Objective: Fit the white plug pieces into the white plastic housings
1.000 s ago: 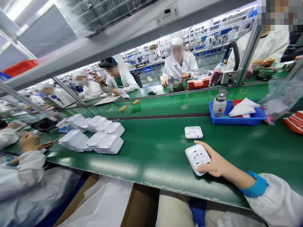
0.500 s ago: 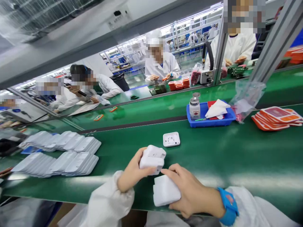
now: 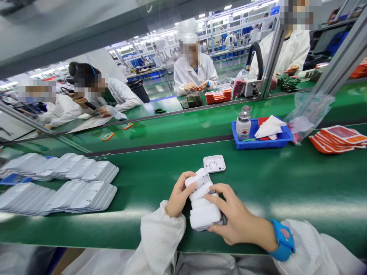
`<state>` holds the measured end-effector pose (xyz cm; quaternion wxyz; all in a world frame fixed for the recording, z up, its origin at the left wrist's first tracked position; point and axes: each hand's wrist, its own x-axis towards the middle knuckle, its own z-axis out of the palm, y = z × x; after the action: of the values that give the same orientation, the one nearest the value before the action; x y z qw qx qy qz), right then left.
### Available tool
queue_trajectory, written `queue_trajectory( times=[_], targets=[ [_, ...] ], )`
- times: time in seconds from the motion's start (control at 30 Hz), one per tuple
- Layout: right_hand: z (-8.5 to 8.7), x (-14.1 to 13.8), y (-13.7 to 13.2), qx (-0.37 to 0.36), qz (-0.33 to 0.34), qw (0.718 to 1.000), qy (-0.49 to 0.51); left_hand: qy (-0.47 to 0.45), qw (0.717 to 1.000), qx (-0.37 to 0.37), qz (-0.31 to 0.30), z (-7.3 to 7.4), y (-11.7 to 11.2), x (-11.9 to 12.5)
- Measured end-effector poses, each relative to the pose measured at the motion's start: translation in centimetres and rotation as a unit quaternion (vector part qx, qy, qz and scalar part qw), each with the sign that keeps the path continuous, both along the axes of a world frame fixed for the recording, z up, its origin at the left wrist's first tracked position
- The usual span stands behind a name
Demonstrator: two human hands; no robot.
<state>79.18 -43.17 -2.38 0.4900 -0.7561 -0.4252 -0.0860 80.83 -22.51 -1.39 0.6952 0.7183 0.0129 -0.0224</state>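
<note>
Just nearer the person than the blue tray (image 3: 263, 144), and somewhat to its left, two white plastic housings are held close together over the green table (image 3: 149, 233). The left hand (image 3: 179, 196) is partly curled round the left-hand housing (image 3: 198, 178), fingers over its top and thumb along its near side. The right hand (image 3: 233, 217) has hold of the right-hand housing (image 3: 205, 218), its thumb and fingers bent and spread to the block's width, with the index fingertip reaching the place where the two white bodies meet. Whether they touch or are joined there cannot be told, because the fingers cover the spot. Between the hands and the tray, a single shallow white panel (image 3: 219, 163) lies flat by itself. Well to the left of the tray, many like white panels lie overlapping in a near row (image 3: 94, 194) and a far row (image 3: 100, 170); those look already arranged, though the view does not settle whether they are finished or waiting. The handwork appears midway: both housings are off the table and not yet set down, and the lone panel lies outside the rows. Inside the tray are a white pump bottle (image 3: 243, 130) and a folded white wipe (image 3: 269, 128); to its right lies a pile of orange-edged panels (image 3: 336, 140), apparently untouched.
</note>
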Motion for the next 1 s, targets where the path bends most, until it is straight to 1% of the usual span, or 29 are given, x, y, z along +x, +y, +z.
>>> queue_trajectory(
  times=[0.1, 0.2, 0.3, 0.47, 0.5, 0.57, 0.67, 0.73, 0.8, 0.9, 1.0],
  targets=[
    [-0.4, 0.4, 0.5, -0.024, -0.034, 0.999, 0.001, 0.003, 1.000, 0.014, 0.002, 0.0, 0.3, 0.4],
    [-1.1, 1.2, 0.8, -0.083, -0.045, 0.994, 0.061, 0.016, 1.000, 0.012, -0.018, 0.2, 0.2, 0.6],
    [-1.5, 2.1, 1.1, -0.124, -0.028, 0.987, 0.095, 0.020, 1.000, 0.014, -0.018, 0.5, 0.1, 0.9],
    [-1.7, 3.0, 1.9, -0.156, 0.028, 0.983, 0.092, 0.023, 0.999, 0.029, -0.034, 1.0, 0.2, 1.9],
    [-1.7, 3.1, 2.2, -0.156, 0.032, 0.983, 0.093, 0.023, 0.999, 0.028, -0.027, 1.0, 0.1, 2.0],
    [-1.7, 3.1, 2.5, -0.151, 0.032, 0.983, 0.101, 0.037, 0.999, 0.006, 0.021, 1.1, -0.1, 1.9],
    [-1.6, 3.0, 2.9, -0.151, 0.024, 0.979, 0.134, 0.091, 0.986, -0.088, 0.110, 1.0, -0.4, 0.5],
    [-1.5, 2.8, 3.0, -0.157, 0.012, 0.975, 0.155, 0.116, 0.972, -0.162, 0.120, 0.7, -0.5, -1.1],
    [-1.5, 2.6, 3.2, -0.166, 0.006, 0.975, 0.150, 0.118, 0.966, -0.201, 0.111, 0.2, -0.6, -2.7],
    [-1.7, 2.3, 3.5, -0.182, 0.024, 0.978, 0.094, 0.093, 0.967, -0.195, 0.134, -0.8, -0.9, -4.2],
    [-2.0, 2.2, 3.5, -0.187, 0.028, 0.980, 0.066, 0.077, 0.970, -0.164, 0.164, -1.4, -1.3, -4.2]
  ],
)
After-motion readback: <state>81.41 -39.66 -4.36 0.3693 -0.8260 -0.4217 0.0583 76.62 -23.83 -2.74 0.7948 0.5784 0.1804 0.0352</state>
